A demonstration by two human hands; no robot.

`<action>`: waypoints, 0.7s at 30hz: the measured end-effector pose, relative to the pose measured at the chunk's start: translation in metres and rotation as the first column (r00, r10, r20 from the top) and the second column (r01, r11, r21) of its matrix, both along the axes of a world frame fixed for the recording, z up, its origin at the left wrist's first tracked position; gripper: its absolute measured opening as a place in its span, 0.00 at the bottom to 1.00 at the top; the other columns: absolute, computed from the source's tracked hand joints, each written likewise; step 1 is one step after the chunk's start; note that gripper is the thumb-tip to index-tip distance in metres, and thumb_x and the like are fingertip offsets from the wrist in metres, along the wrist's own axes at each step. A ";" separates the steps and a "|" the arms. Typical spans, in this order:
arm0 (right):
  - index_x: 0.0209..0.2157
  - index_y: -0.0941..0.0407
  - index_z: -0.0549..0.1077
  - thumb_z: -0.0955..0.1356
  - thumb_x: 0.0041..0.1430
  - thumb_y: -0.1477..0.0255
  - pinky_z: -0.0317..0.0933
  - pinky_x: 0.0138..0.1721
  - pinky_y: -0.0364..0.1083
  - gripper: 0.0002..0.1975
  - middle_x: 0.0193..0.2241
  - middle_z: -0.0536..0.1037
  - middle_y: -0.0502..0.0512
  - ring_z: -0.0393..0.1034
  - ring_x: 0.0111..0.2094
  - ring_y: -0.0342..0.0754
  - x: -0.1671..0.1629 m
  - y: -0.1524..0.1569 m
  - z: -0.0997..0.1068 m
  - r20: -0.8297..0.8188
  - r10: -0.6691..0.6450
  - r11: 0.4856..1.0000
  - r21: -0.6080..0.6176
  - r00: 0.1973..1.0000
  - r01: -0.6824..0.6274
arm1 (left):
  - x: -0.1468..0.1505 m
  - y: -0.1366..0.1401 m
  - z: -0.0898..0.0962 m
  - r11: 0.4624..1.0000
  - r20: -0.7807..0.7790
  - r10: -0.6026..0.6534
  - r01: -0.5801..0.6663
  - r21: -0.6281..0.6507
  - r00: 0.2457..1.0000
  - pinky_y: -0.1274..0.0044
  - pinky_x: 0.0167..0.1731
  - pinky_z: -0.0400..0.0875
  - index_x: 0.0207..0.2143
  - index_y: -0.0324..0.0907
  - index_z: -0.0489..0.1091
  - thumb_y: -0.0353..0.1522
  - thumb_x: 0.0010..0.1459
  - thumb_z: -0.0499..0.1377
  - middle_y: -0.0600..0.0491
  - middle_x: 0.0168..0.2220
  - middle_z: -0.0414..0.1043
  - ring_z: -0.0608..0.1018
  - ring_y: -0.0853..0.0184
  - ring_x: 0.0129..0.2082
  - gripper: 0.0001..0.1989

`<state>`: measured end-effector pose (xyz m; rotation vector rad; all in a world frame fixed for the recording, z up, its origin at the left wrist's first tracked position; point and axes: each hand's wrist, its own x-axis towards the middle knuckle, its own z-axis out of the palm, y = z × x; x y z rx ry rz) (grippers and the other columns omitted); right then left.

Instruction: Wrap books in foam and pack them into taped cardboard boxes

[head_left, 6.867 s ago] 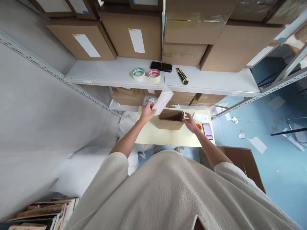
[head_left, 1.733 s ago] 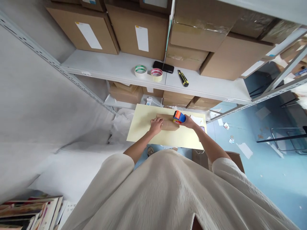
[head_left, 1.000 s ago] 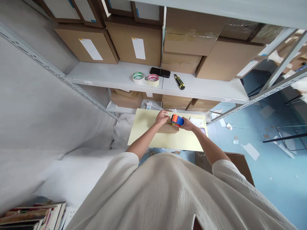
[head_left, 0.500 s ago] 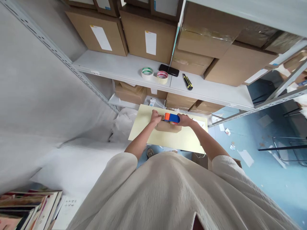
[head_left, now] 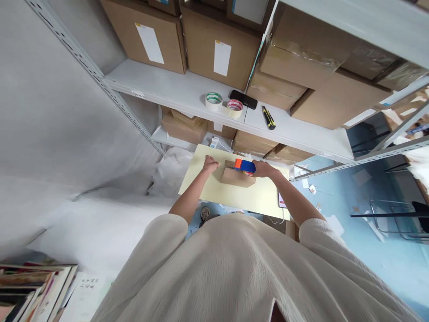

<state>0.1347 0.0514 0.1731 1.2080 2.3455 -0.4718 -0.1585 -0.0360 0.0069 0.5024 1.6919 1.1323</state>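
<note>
A small brown cardboard box (head_left: 237,177) sits on the pale yellow tabletop (head_left: 231,195). My right hand (head_left: 263,169) grips a blue and orange tape dispenser (head_left: 246,166), which lies across the top of the box. To the left of the box, apart from it, is my left hand (head_left: 211,164) with its fingers curled closed. Whether anything is pinched in them is too small to make out. Partly behind my right forearm, a phone with a lit screen (head_left: 282,199) rests at the table's right end.
On the shelf (head_left: 187,99) ahead are tape rolls (head_left: 213,101), a black phone-like object (head_left: 244,99) and a yellow-black utility knife (head_left: 268,118). Large cartons (head_left: 219,49) stand behind them. White wrapping material (head_left: 172,171) bulges left of the table. Paper scraps litter the blue floor at right.
My left hand has moved left, away from the dispenser and the box's end. My right hand still holds the dispenser on the box. The whole view has shifted slightly.
</note>
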 end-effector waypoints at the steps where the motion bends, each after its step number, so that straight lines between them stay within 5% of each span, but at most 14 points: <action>1: 0.58 0.53 0.73 0.80 0.61 0.46 0.70 0.52 0.55 0.34 0.50 0.85 0.67 0.81 0.52 0.66 -0.002 0.000 -0.003 0.011 0.002 1.000 -0.005 1.000 -0.002 | 0.000 -0.001 -0.002 1.000 0.001 0.000 0.000 -0.006 1.000 0.76 0.39 0.73 0.46 0.50 0.57 0.20 0.51 0.70 0.61 0.32 0.74 0.80 0.67 0.34 0.30; 8: 0.58 0.52 0.74 0.80 0.60 0.53 0.70 0.54 0.56 0.31 0.52 0.85 0.67 0.81 0.54 0.67 -0.003 0.003 -0.013 0.068 0.040 0.999 -0.027 0.997 -0.039 | -0.026 -0.006 -0.009 0.998 -0.019 0.037 -0.037 -0.046 0.999 0.75 0.39 0.73 0.44 0.50 0.59 0.22 0.47 0.73 0.61 0.31 0.73 0.79 0.67 0.31 0.31; 12: 0.60 0.52 0.73 0.78 0.64 0.48 0.71 0.50 0.55 0.32 0.55 0.85 0.68 0.81 0.54 0.68 0.003 0.010 -0.015 0.093 0.018 0.999 -0.029 0.996 -0.016 | -0.038 -0.006 -0.008 1.000 -0.005 -0.012 0.012 0.027 1.000 0.74 0.38 0.73 0.46 0.49 0.63 0.25 0.47 0.73 0.60 0.31 0.75 0.80 0.65 0.32 0.29; 21: 0.59 0.52 0.73 0.76 0.64 0.43 0.71 0.43 0.52 0.34 0.55 0.85 0.68 0.83 0.51 0.65 0.009 0.013 -0.027 0.080 -0.035 0.997 -0.059 0.996 0.040 | -0.025 -0.019 -0.022 1.000 0.090 0.014 -0.014 -0.001 0.996 0.73 0.40 0.74 0.41 0.49 0.61 0.28 0.45 0.77 0.60 0.31 0.76 0.83 0.62 0.35 0.30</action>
